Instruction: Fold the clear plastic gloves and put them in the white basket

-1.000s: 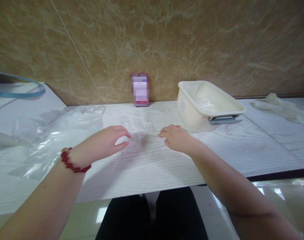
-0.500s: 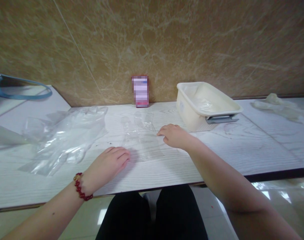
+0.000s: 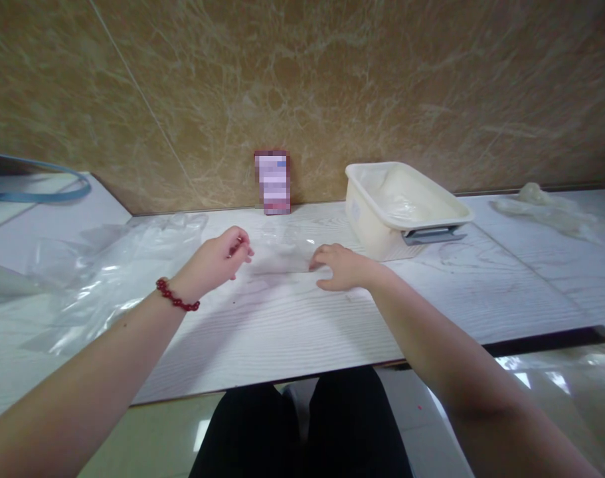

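Observation:
A thin clear plastic sheet (image 3: 282, 255), perhaps a small bag, lies on the white table (image 3: 292, 318) between my hands and looks folded over. My left hand (image 3: 215, 262), with a red bead bracelet on the wrist, pinches the sheet's left edge and holds it a little above the table. My right hand (image 3: 339, 265) rests curled on the table and pinches the sheet's right edge. Both hands are just in front of the wall.
A cream plastic tub (image 3: 404, 206) stands at the back right. A pile of clear plastic bags (image 3: 113, 272) lies to the left. A small pink box (image 3: 272, 180) leans against the marble wall. Crumpled plastic (image 3: 546, 206) lies at the far right. The table's front edge is close to my lap.
My left hand moved from the near part of the table up and away, carrying the sheet's near edge toward the wall and folding it over. My right hand barely shifted.

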`<state>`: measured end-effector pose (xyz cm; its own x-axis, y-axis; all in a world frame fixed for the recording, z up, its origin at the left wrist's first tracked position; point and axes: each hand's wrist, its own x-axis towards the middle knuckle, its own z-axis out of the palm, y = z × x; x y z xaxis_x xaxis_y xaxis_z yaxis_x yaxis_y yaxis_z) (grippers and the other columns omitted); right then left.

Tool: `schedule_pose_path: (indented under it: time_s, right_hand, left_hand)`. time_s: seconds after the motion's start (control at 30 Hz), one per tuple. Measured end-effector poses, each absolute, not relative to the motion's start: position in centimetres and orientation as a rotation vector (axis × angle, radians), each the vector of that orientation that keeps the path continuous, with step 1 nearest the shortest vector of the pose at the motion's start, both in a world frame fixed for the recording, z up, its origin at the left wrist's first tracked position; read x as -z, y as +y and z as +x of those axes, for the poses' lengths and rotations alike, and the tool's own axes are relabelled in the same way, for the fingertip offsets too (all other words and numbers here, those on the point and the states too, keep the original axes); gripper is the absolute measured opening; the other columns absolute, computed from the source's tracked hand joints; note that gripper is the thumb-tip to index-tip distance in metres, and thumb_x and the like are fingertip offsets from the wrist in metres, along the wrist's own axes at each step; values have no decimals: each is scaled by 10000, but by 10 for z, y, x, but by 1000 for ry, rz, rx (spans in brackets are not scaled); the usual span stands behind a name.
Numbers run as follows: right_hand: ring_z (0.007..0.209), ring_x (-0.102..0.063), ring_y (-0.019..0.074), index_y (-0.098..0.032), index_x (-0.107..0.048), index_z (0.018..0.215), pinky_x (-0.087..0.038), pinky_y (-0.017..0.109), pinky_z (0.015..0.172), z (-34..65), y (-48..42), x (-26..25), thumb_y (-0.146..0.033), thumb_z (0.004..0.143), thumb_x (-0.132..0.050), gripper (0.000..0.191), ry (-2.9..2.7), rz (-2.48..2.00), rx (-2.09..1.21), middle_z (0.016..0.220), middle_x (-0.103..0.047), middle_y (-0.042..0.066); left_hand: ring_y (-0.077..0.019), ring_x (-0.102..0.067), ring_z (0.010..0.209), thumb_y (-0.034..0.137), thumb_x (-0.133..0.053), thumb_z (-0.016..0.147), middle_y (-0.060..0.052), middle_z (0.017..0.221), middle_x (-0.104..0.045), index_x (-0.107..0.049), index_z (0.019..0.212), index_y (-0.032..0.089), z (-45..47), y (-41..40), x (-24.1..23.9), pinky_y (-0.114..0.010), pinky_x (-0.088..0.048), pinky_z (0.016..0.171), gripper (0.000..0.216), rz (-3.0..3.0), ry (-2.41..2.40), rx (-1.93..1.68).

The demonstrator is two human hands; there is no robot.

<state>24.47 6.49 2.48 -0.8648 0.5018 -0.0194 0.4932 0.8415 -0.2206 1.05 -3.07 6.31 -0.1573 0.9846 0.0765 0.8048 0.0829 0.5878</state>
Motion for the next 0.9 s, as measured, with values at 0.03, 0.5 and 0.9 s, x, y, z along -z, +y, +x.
schedule_pose_path:
  time_s: [0.03, 0.5, 0.9]
  right_hand:
    - [987, -470, 189, -228, -580, 994, -348, 303, 850, 244, 66, -24, -394, 696, -563, 341, -2953, -830, -357, 1073, -532, 55]
    - [715, -541, 104, -193, -596, 816, -370, 190, 646, 204, 75, 0, -300, 802, -421, 206, -2417, -1136, -527, 784, -623, 11]
    - [659, -559, 132, -217, -596, 814, -365, 209, 551, 175, 104, 3, -352, 762, -442, 211, -2270, -1562, -538, 755, -644, 11]
  left_hand:
    - [-163, -609, 690, 309, -380, 761, -27, 798, -637, -434, 849, 212, 9, -25, -63, -206, -437, 424, 142, 1722, 2027, -739]
    - [-157, -622, 636, 486, -455, 744, -57, 733, -643, -440, 1013, 187, -20, 13, -38, -212, -416, 474, 402, 1257, 1849, -1182]
    - [-91, -528, 502, 273, -567, 644, 24, 573, -564, -540, 1011, 169, -27, 17, -7, -221, -433, 523, 382, 1266, 1768, -1177]
